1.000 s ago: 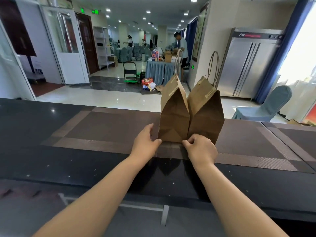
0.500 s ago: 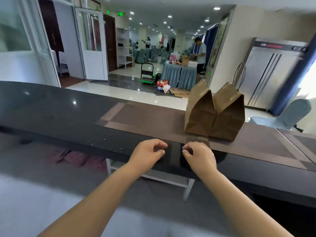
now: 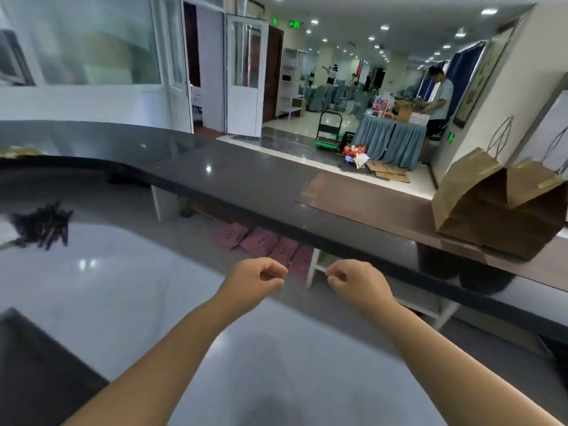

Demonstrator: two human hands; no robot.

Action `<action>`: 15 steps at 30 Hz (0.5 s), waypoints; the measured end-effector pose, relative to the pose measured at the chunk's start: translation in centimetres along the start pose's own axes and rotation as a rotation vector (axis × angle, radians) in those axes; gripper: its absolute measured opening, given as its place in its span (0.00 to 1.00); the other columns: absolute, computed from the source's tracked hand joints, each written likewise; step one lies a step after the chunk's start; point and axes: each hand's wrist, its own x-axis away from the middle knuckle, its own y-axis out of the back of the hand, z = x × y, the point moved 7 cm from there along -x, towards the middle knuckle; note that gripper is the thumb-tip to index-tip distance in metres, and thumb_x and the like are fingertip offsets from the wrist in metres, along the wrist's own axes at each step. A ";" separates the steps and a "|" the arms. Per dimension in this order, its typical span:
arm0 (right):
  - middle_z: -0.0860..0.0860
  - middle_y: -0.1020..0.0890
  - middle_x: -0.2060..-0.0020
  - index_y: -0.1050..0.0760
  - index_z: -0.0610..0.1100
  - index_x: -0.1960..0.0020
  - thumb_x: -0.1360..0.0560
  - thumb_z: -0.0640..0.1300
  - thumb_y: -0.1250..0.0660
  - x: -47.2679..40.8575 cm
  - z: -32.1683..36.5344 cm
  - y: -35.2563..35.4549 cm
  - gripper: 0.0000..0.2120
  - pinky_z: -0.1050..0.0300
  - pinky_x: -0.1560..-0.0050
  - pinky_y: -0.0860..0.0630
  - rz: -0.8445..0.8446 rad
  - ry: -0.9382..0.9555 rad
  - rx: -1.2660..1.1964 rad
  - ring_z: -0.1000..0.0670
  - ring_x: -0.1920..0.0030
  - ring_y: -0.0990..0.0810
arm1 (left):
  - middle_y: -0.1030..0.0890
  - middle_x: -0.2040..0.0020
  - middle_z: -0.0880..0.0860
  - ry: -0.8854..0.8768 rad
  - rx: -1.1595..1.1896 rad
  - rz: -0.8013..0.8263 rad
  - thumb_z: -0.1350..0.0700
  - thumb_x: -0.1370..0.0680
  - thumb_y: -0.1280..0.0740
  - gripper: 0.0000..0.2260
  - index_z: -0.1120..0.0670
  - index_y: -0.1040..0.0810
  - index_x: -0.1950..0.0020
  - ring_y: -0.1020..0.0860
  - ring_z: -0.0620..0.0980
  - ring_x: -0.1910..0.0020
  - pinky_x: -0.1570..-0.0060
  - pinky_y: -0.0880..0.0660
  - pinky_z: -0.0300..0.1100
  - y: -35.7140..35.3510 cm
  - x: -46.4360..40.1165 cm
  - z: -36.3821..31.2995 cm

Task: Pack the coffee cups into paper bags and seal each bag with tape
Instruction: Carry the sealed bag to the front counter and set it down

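Two brown paper bags stand side by side at the far right of the raised dark counter (image 3: pixel 252 192). The left bag (image 3: pixel 467 204) and the right bag (image 3: pixel 534 210) touch each other, folded tops held by tape strips, twine handles upright. My left hand (image 3: pixel 258 279) and my right hand (image 3: pixel 358 281) hover over the lower grey worktop (image 3: pixel 123 287), well left of and below the bags. Both hands have loosely curled fingers and hold nothing. No coffee cups or tape roll are visible.
A brown mat (image 3: pixel 362 198) lies under the bags on the counter. A dark bundle (image 3: pixel 40 226) sits on the lower worktop at left. Pink packets (image 3: pixel 261 241) lie under the counter. Beyond, a hall holds a draped table (image 3: pixel 387 142), a cart (image 3: pixel 329 130) and a standing person (image 3: pixel 439 99).
Both hands let go of the bags' bases and drew back off the counter to above the lower worktop. The view swung left, so the bags now sit at the right edge.
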 end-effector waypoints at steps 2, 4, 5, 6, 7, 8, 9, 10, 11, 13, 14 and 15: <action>0.52 0.17 0.51 0.20 0.47 0.45 0.22 0.46 0.36 0.1 3.7 -1.7 0.09 0.63 0.56 0.27 0.037 0.045 -0.005 0.54 0.54 0.22 | 0.19 0.56 0.42 0.046 0.024 -0.043 0.58 0.25 0.31 0.07 0.50 0.20 0.49 0.21 0.37 0.56 0.57 0.25 0.27 3.1 2.5 2.3; 0.52 0.17 0.49 0.21 0.48 0.42 0.22 0.47 0.36 0.2 7.2 -3.7 0.10 0.58 0.49 0.23 0.071 0.069 -0.008 0.53 0.52 0.21 | 0.18 0.55 0.44 0.091 0.050 -0.083 0.59 0.26 0.30 0.07 0.51 0.19 0.49 0.20 0.38 0.56 0.55 0.24 0.29 6.1 5.0 4.6; 0.52 0.17 0.49 0.22 0.48 0.41 0.22 0.47 0.36 0.3 9.0 -4.5 0.11 0.56 0.48 0.23 0.086 0.077 -0.002 0.52 0.51 0.20 | 0.17 0.55 0.45 0.113 0.069 -0.100 0.59 0.26 0.30 0.07 0.51 0.19 0.49 0.20 0.39 0.55 0.55 0.24 0.29 7.5 6.2 5.7; 0.52 0.17 0.49 0.22 0.48 0.41 0.23 0.47 0.36 0.3 10.8 -5.5 0.12 0.55 0.49 0.23 0.101 0.089 0.009 0.51 0.50 0.20 | 0.17 0.54 0.46 0.130 0.084 -0.117 0.60 0.26 0.30 0.07 0.51 0.19 0.49 0.20 0.39 0.55 0.55 0.24 0.29 9.0 7.4 6.8; 0.52 0.17 0.49 0.22 0.49 0.41 0.23 0.47 0.36 0.4 12.6 -6.4 0.12 0.56 0.50 0.24 0.116 0.100 0.013 0.51 0.50 0.20 | 0.17 0.54 0.46 0.142 0.093 -0.129 0.60 0.26 0.30 0.07 0.51 0.19 0.50 0.20 0.39 0.55 0.55 0.25 0.29 10.4 8.6 7.8; 0.53 0.17 0.50 0.22 0.49 0.41 0.23 0.48 0.36 0.5 14.2 -7.3 0.12 0.58 0.52 0.25 0.136 0.111 0.008 0.51 0.50 0.21 | 0.17 0.54 0.45 0.157 0.098 -0.136 0.60 0.26 0.30 0.07 0.50 0.19 0.50 0.20 0.38 0.55 0.56 0.25 0.28 11.7 9.7 8.7; 0.54 0.18 0.50 0.22 0.50 0.41 0.23 0.48 0.36 0.6 15.9 -8.3 0.12 0.59 0.53 0.26 0.157 0.127 0.001 0.51 0.50 0.21 | 0.17 0.54 0.44 0.176 0.108 -0.145 0.60 0.26 0.30 0.08 0.49 0.20 0.51 0.20 0.38 0.55 0.56 0.26 0.27 13.0 10.9 9.8; 0.55 0.18 0.51 0.22 0.51 0.41 0.23 0.48 0.37 0.7 17.8 -9.4 0.12 0.60 0.55 0.27 0.176 0.142 -0.006 0.52 0.51 0.21 | 0.18 0.54 0.44 0.194 0.110 -0.154 0.59 0.26 0.30 0.08 0.47 0.20 0.51 0.20 0.37 0.55 0.56 0.26 0.26 14.4 12.2 10.9; 0.56 0.19 0.53 0.22 0.52 0.41 0.23 0.49 0.37 0.9 19.3 -10.2 0.12 0.60 0.56 0.27 0.190 0.153 -0.010 0.53 0.52 0.21 | 0.18 0.54 0.43 0.208 0.109 -0.160 0.59 0.26 0.30 0.08 0.45 0.20 0.52 0.21 0.36 0.55 0.56 0.26 0.26 15.6 13.2 11.8; 0.58 0.21 0.57 0.23 0.52 0.41 0.23 0.49 0.37 1.0 22.6 -12.1 0.12 0.59 0.56 0.27 0.220 0.191 -0.013 0.54 0.55 0.22 | 0.18 0.53 0.42 0.230 0.093 -0.192 0.58 0.26 0.30 0.09 0.43 0.21 0.53 0.21 0.36 0.54 0.55 0.27 0.26 18.1 15.3 13.6; 0.59 0.22 0.58 0.23 0.52 0.40 0.23 0.48 0.37 1.0 24.2 -13.0 0.12 0.59 0.55 0.27 0.234 0.212 -0.013 0.54 0.55 0.23 | 0.18 0.53 0.42 0.242 0.089 -0.210 0.58 0.26 0.30 0.09 0.43 0.21 0.53 0.21 0.36 0.54 0.54 0.27 0.27 19.3 16.4 14.5; 0.59 0.22 0.58 0.24 0.52 0.40 0.23 0.48 0.37 1.0 25.9 -14.0 0.13 0.59 0.55 0.27 0.249 0.234 -0.013 0.55 0.55 0.23 | 0.18 0.53 0.42 0.254 0.088 -0.230 0.58 0.26 0.30 0.09 0.43 0.21 0.52 0.21 0.36 0.53 0.53 0.27 0.27 20.7 17.7 15.3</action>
